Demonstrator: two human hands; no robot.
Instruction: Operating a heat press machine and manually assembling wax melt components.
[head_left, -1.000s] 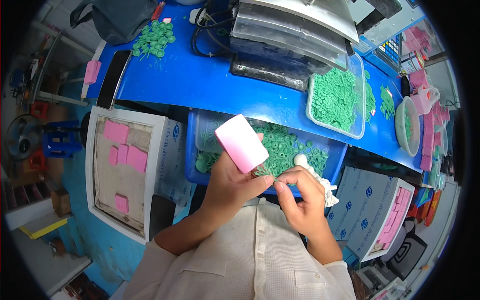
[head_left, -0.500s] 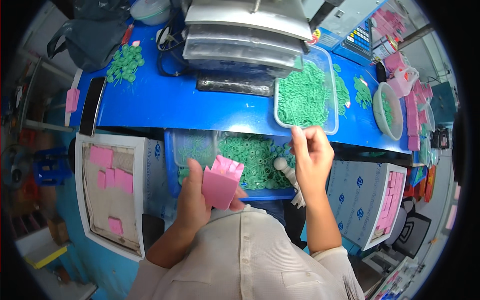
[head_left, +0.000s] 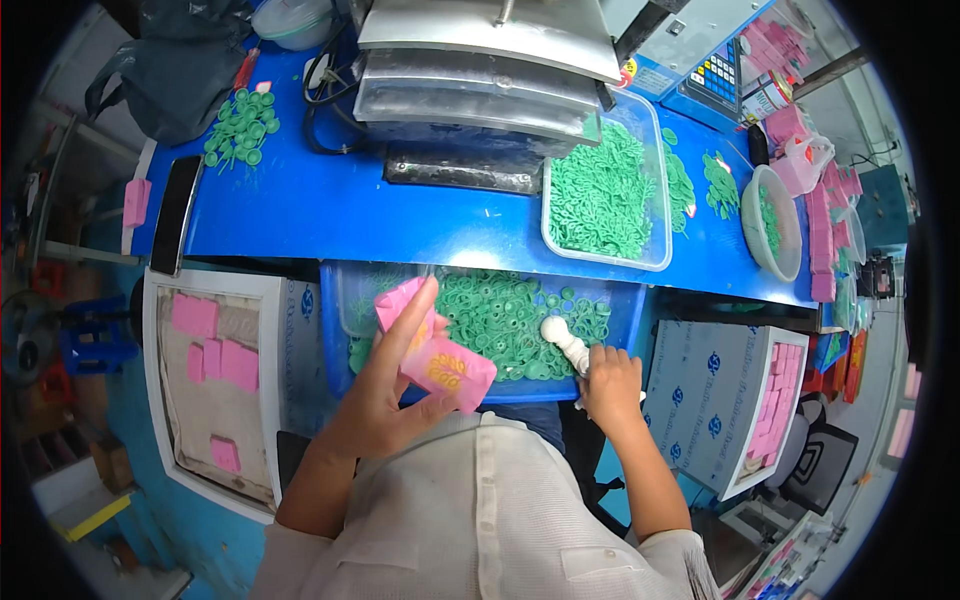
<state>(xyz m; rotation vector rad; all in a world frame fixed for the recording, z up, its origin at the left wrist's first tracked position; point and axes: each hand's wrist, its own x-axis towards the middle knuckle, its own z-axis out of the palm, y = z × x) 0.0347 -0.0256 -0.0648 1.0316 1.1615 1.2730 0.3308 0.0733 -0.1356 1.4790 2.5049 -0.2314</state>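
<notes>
My left hand holds a pink rubber mould, its two halves spread apart between thumb and fingers. A yellow, leaf-like pattern shows on the inner face of one half. Closed round the narrow end of a white cloth bundle is my right hand; the bundle's round, knotted head lies over the green pieces. Beneath both hands, a blue tray is filled with many small green ring-shaped pieces.
On the blue table stands a clear tub of green pieces, beside a metal plate press. A phone lies at left. Pink blocks lie in a left-hand box and fill a right-hand box. A white bowl sits at right.
My right hand has come down from the clear tub's edge onto the white cloth bundle. The pink mould in my left hand has turned and opened, showing the yellow pattern.
</notes>
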